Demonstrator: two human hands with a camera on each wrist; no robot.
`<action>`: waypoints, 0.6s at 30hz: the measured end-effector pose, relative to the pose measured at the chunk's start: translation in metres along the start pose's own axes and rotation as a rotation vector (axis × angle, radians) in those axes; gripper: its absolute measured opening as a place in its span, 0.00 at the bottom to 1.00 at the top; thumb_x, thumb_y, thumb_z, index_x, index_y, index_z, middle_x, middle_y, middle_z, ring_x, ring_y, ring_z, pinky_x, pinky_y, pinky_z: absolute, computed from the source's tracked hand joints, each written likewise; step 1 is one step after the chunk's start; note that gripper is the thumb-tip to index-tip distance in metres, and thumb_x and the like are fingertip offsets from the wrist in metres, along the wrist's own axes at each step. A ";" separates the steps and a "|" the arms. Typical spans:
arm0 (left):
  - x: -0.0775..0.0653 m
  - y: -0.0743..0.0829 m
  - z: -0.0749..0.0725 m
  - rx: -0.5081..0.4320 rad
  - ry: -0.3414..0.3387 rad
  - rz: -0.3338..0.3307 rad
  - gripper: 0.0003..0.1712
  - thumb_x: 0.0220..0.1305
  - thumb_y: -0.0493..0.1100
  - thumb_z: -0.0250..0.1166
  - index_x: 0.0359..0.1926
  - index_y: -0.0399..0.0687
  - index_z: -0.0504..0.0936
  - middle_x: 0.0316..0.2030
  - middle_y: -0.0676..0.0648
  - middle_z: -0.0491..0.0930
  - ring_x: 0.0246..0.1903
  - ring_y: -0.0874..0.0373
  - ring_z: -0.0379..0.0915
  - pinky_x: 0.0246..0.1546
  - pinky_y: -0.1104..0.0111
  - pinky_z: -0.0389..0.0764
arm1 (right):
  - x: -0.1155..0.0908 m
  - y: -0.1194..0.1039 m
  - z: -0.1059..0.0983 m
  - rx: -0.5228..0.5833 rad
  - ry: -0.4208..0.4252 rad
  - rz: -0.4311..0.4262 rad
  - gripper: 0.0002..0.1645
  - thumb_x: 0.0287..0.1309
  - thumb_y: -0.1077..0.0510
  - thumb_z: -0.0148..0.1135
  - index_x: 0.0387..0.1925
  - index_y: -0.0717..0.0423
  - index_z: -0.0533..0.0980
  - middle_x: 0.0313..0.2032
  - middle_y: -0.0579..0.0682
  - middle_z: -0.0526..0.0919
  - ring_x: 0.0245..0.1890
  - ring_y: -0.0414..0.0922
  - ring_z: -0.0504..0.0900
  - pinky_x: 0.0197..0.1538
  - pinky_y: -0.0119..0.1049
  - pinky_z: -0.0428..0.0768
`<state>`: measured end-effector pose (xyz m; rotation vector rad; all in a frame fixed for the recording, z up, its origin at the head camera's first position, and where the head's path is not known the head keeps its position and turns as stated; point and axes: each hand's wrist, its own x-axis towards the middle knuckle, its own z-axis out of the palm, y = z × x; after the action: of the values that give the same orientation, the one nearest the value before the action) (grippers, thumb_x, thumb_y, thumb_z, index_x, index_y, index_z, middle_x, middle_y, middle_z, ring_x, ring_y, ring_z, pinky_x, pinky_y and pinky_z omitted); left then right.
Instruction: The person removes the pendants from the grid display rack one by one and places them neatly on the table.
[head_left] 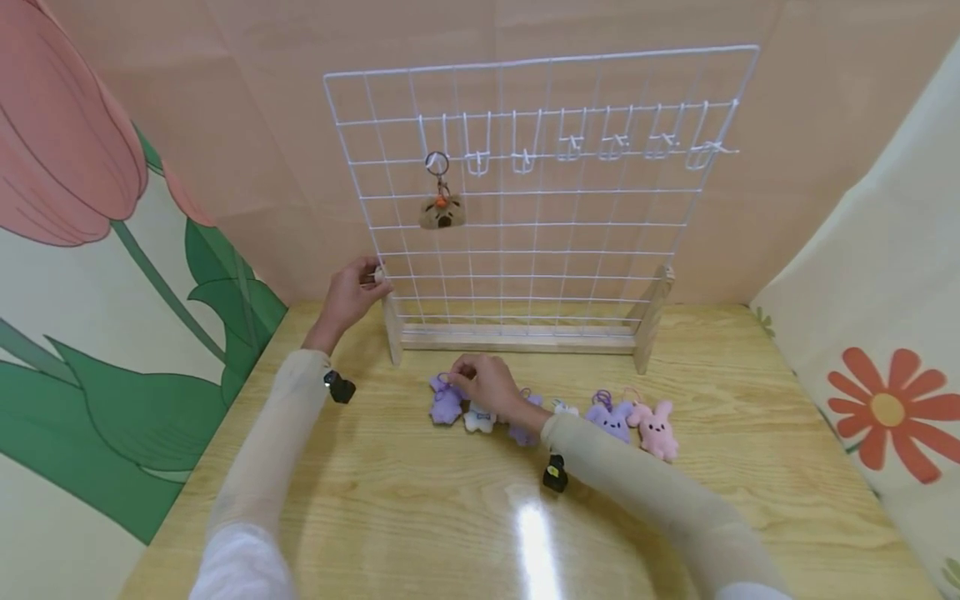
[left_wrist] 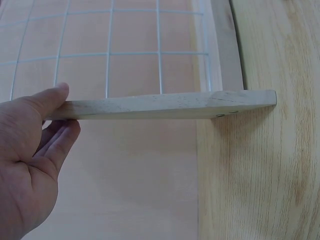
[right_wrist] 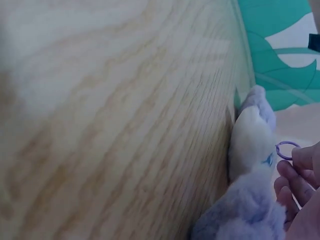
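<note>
My left hand (head_left: 352,292) grips the top of the left wooden upright (left_wrist: 150,104) of a white wire grid rack (head_left: 525,208), thumb on one face and fingers on the other. Low over the table, my right hand (head_left: 491,387) pinches a purple ring (right_wrist: 287,150) between thumb and fingers. That ring belongs to the purple plush keychain (head_left: 446,406) at the left end of a row of plush keychains. Right beside it lies a white plush keychain (head_left: 480,418) with a bow, partly under the hand. Another purple plush (head_left: 525,429) is partly hidden by my right wrist.
Further right in the row lie a white plush, a purple plush (head_left: 611,421) and a pink rabbit plush (head_left: 656,429). Several white hooks (head_left: 572,146) line the rack's upper part; a brown animal-head keychain (head_left: 442,212) hangs from the leftmost. Printed cloths surround the wooden table (head_left: 420,517).
</note>
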<state>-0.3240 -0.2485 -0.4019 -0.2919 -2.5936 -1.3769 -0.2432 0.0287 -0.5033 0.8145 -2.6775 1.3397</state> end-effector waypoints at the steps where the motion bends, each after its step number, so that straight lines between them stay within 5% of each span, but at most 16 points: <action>1: 0.000 0.000 0.000 0.006 -0.001 0.001 0.29 0.68 0.37 0.69 0.66 0.30 0.72 0.61 0.31 0.78 0.57 0.39 0.79 0.56 0.55 0.85 | 0.001 0.002 0.001 -0.004 0.000 0.003 0.03 0.65 0.58 0.70 0.34 0.54 0.85 0.30 0.44 0.86 0.29 0.37 0.81 0.32 0.28 0.83; 18: 0.000 0.002 -0.001 -0.002 -0.003 -0.010 0.29 0.68 0.37 0.69 0.66 0.31 0.72 0.62 0.30 0.76 0.58 0.38 0.79 0.57 0.56 0.84 | 0.005 0.013 -0.005 -0.079 -0.009 0.048 0.04 0.63 0.58 0.71 0.37 0.54 0.88 0.32 0.46 0.89 0.30 0.38 0.81 0.34 0.30 0.82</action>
<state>-0.3230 -0.2480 -0.4001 -0.2813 -2.6002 -1.3834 -0.2548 0.0362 -0.5082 0.7550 -2.7536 1.2337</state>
